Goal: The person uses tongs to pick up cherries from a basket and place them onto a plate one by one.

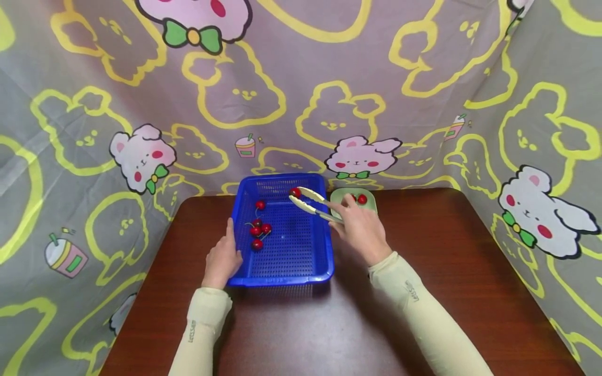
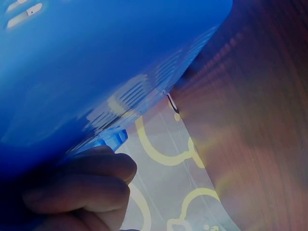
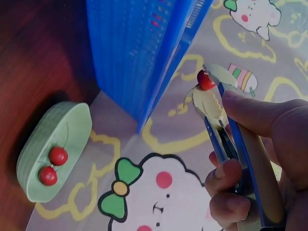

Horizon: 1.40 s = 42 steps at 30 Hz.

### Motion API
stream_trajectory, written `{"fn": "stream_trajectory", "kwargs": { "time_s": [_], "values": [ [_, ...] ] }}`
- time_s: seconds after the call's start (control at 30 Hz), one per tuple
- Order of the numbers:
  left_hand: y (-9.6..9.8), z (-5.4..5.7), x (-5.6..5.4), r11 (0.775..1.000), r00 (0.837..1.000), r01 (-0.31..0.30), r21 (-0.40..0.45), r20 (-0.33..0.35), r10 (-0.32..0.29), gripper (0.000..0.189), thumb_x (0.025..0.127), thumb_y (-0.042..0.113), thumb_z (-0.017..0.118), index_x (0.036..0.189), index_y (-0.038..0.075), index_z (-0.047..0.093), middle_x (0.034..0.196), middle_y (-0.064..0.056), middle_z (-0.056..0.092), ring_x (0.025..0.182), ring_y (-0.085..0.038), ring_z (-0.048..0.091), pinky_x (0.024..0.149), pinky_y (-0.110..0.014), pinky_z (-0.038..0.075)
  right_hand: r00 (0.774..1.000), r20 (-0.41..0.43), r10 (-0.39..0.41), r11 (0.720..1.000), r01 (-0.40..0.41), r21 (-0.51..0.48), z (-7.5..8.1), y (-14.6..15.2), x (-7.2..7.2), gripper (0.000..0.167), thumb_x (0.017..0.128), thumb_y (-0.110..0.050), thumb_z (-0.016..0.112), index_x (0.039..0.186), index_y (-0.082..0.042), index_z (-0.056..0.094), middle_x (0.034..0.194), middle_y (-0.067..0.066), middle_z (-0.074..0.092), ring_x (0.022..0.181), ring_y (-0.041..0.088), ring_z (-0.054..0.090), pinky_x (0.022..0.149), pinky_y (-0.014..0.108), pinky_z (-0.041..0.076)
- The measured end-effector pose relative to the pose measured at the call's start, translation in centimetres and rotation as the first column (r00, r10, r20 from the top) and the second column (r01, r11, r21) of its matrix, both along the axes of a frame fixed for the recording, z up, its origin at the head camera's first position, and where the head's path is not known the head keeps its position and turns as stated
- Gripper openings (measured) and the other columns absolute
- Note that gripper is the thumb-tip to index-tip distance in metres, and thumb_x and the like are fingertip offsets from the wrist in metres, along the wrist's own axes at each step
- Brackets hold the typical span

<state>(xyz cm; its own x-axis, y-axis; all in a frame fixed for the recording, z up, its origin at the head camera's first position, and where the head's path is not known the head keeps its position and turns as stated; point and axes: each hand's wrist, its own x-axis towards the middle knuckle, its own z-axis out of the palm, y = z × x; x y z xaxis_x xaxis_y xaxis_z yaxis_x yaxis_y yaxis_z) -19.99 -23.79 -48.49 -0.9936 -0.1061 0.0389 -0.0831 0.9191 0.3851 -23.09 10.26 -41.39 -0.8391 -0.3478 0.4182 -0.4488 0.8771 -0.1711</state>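
My right hand (image 1: 364, 232) grips a pair of tongs (image 3: 240, 154) with cream tips. A red cherry (image 3: 206, 80) with a stem sits at the tong tips, above the far right part of a blue basket (image 1: 282, 281). My left hand (image 1: 222, 261) holds the basket's left rim, its curled fingers (image 2: 96, 192) showing beneath that rim in the left wrist view. Several cherries (image 1: 256, 231) lie on the left side of the basket's floor. Right of the basket stands a small green dish (image 3: 82, 127) holding two cherries (image 3: 57, 156).
A brown wooden table (image 1: 414, 313) carries the basket and dish. Patterned cloth (image 1: 291, 68) hangs behind the table and along both sides, close to the basket's far edge.
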Motion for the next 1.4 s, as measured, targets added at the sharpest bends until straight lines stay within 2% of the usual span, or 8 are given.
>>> {"fn": "stream_trajectory", "kwargs": {
  "time_s": [0.2, 0.3, 0.57, 0.8, 1.1, 1.4],
  "values": [
    [0.0, -0.2, 0.1, 1.000, 1.000, -0.005, 0.001, 0.001, 0.005, 0.091, 0.095, 0.007, 0.068, 0.164, 0.001, 0.011, 0.116, -0.032, 0.065, 0.078, -0.039, 0.065, 0.078, -0.060, 0.057, 0.999, -0.038, -0.022, 1.000, 0.022, -0.003, 0.0, 1.3, -0.3, 0.046, 0.087, -0.031, 0.084, 0.131, -0.024, 0.073, 0.104, 0.008, 0.062, 0.069, 0.033, 0.062, 0.055, 0.047, 0.053],
    [-0.1, -0.2, 0.2, 1.000, 1.000, -0.008, 0.002, 0.003, 0.008, 0.091, 0.094, 0.006, 0.068, 0.164, 0.001, 0.011, 0.117, -0.032, 0.065, 0.078, -0.040, 0.065, 0.078, -0.061, 0.057, 0.999, -0.041, -0.033, 0.999, 0.033, -0.005, 0.1, 1.8, -0.6, 0.044, 0.088, -0.030, 0.083, 0.131, -0.023, 0.072, 0.105, 0.009, 0.062, 0.071, 0.034, 0.063, 0.055, 0.048, 0.053],
    [-0.2, -0.2, 0.2, 1.000, 1.000, -0.008, 0.002, 0.008, 0.008, 0.091, 0.095, 0.007, 0.068, 0.165, 0.001, 0.010, 0.117, -0.032, 0.065, 0.079, -0.040, 0.065, 0.078, -0.061, 0.057, 0.996, -0.031, -0.082, 0.996, 0.081, -0.032, 0.4, 3.4, -1.2, 0.045, 0.088, -0.031, 0.082, 0.131, -0.020, 0.073, 0.101, 0.010, 0.059, 0.055, 0.032, 0.058, 0.052, 0.048, 0.050],
    [-0.1, -0.2, 0.1, 1.000, 1.000, -0.008, 0.007, 0.011, 0.008, 0.091, 0.095, 0.007, 0.068, 0.165, 0.001, 0.010, 0.117, -0.032, 0.064, 0.078, -0.039, 0.065, 0.078, -0.060, 0.057, 0.992, -0.038, -0.117, 0.992, 0.115, -0.049, 0.2, 4.6, -1.7, 0.044, 0.088, -0.028, 0.083, 0.130, -0.022, 0.073, 0.101, 0.011, 0.059, 0.054, 0.034, 0.056, 0.051, 0.050, 0.049],
    [-0.1, -0.2, 0.0, 1.000, 1.000, -0.004, 0.005, 0.018, 0.003, 0.091, 0.096, 0.007, 0.067, 0.165, 0.001, 0.009, 0.119, -0.033, 0.064, 0.077, -0.037, 0.064, 0.078, -0.059, 0.057, 0.987, -0.002, -0.161, 0.986, 0.161, -0.033, -0.8, 5.7, -2.7, 0.045, 0.089, -0.029, 0.082, 0.132, -0.023, 0.071, 0.098, 0.012, 0.056, 0.053, 0.035, 0.054, 0.052, 0.051, 0.048],
    [0.0, 0.0, -0.1, 1.000, 1.000, -0.004, 0.011, 0.013, 0.004, 0.090, 0.096, 0.007, 0.067, 0.165, 0.002, 0.009, 0.120, -0.032, 0.063, 0.079, -0.039, 0.065, 0.079, -0.060, 0.057, 0.979, 0.065, -0.193, 0.980, 0.195, -0.026, -2.0, 6.5, -3.6, 0.044, 0.090, -0.029, 0.079, 0.133, -0.022, 0.070, 0.108, 0.015, 0.059, 0.059, 0.039, 0.059, 0.057, 0.054, 0.050]
  ]
}}
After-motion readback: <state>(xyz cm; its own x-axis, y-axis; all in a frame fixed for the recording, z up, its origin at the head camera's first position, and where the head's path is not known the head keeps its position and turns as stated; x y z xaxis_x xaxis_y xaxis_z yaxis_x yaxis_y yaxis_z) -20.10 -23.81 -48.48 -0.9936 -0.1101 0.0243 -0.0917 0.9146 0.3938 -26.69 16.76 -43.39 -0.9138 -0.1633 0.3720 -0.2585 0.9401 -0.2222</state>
